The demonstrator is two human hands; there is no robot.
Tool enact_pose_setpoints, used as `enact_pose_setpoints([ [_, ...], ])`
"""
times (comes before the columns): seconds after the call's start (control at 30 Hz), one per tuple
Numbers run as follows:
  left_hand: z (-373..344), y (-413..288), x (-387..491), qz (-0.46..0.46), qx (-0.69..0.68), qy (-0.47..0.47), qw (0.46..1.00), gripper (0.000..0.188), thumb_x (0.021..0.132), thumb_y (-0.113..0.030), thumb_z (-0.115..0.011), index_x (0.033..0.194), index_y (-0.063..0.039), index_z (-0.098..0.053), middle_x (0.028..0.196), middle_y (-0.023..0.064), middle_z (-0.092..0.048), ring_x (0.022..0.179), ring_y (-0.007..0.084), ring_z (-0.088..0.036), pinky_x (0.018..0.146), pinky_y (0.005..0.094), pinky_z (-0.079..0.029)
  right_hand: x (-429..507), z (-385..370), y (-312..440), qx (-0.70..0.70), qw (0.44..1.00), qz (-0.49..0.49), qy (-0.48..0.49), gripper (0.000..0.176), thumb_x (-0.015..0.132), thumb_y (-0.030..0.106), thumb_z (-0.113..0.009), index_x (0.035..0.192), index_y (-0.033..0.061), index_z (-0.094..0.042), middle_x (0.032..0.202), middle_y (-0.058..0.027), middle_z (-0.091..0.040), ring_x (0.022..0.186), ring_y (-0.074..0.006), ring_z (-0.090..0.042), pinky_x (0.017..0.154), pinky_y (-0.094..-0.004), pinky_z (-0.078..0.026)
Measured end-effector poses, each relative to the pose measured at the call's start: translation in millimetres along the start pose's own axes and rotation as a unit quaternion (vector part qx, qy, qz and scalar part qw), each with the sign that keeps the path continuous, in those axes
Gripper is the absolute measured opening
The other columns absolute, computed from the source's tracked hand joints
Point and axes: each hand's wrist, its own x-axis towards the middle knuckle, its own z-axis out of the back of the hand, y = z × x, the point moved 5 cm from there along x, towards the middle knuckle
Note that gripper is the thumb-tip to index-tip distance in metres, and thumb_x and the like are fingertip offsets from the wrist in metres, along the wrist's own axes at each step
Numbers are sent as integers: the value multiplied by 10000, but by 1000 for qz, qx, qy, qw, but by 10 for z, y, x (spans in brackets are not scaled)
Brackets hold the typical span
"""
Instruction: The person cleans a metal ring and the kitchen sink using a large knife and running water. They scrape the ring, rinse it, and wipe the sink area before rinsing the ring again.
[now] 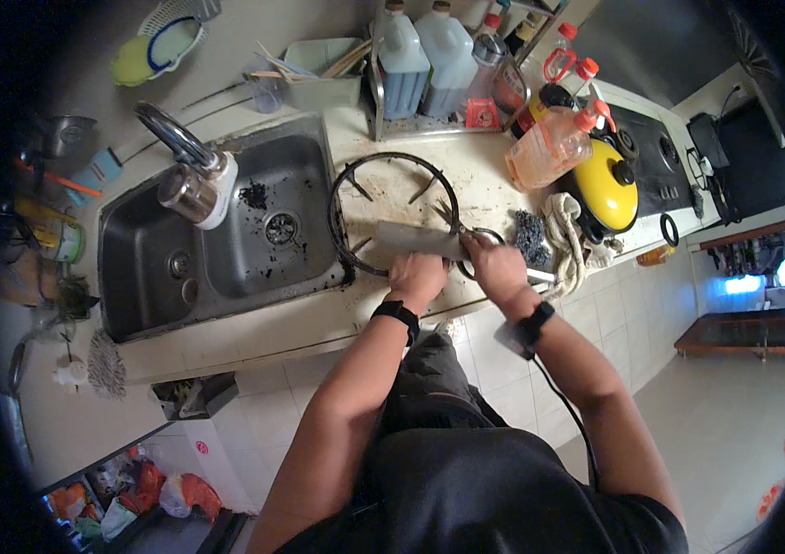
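Observation:
A round black metal pot-support ring (337, 239) with inward prongs lies on the counter right of the sink. My left hand (420, 280) is closed over the ring's near edge. My right hand (500, 266) grips what looks like a cleaver, its broad grey blade (410, 239) blurred and reaching left across the ring. The fingers hide where blade and handle join. Black-handled scissors (462, 225) lie partly open by the ring's right side, partly under my right hand. A pale handle-like end (541, 276) shows beyond that hand. Right of it sits a dark scouring pad (532, 239).
Left is a double steel sink (233, 260) with black debris and a chrome tap (178, 135). A cloth (564, 242), a yellow-lidded pot (604, 183) and a pump bottle (548, 152) crowd the right. A metal rack (427, 131) with jugs stands behind.

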Motion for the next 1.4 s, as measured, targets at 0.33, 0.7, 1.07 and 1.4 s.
enact_pose_setpoints([
  [0.33,107,-38,-38,-15,-20,-22,999,338,922,-359,-418,930,-96,-631,795,164,-663,760,354,-640,718,484,-486,125,17,-85,18,998,66,18,302,819,131,-505,1109,126,-588,912,-78,-626,627,-238,-648,503,-364,-508],
  [0.7,74,-22,-55,-10,-6,33,999,366,927,-380,-408,911,-99,-641,738,167,-655,699,332,-645,647,457,-506,282,-153,-267,19,997,14,78,201,820,146,-505,994,131,-606,875,-91,-642,670,-265,-652,561,-368,-512],
  [1.07,7,-4,-13,-21,8,15,1000,340,918,-362,-417,919,-87,-618,753,153,-662,721,332,-649,653,457,-512,85,-37,-117,-3,999,29,38,278,802,119,-506,1053,148,-622,949,-62,-651,648,-261,-643,549,-367,-510],
  [1.4,87,-43,-118,-22,11,26,999,366,918,-385,-418,904,-89,-632,743,172,-654,704,358,-639,663,484,-495,490,-41,-330,40,997,-35,-50,166,827,132,-489,933,109,-614,806,-116,-655,616,-300,-640,542,-411,-508],
])
